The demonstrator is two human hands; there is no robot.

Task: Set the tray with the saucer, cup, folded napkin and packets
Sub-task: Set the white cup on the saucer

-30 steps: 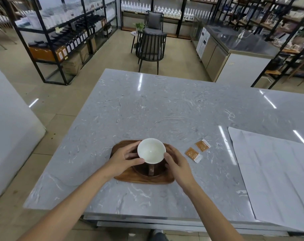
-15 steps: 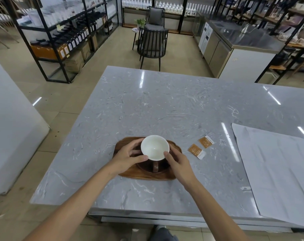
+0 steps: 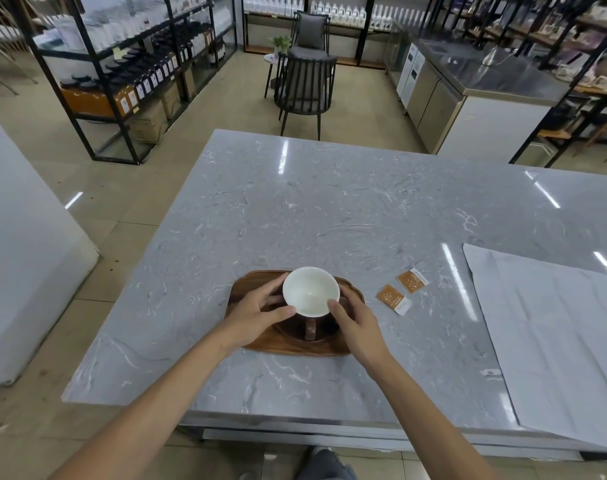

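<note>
I stand at a grey marble table [image 3: 330, 209]. Past its far edge a dark slatted chair [image 3: 307, 86] faces away from me, a second chair [image 3: 310, 29] and a small plant [image 3: 281, 41] behind it. To my left, black shelves [image 3: 129, 74] hold dark bottles and boxes. To my right runs a steel counter [image 3: 485, 74]. White bottles [image 3: 343, 10] line the back wall.

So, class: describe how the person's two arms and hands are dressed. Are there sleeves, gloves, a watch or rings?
Both forearms are bare up to the picture's lower edge, with no sleeves in view. The left hand and the right hand wear no gloves. No watch, bracelet or strap shows on either wrist, and no ring shows on the fingers that can be seen.
</note>
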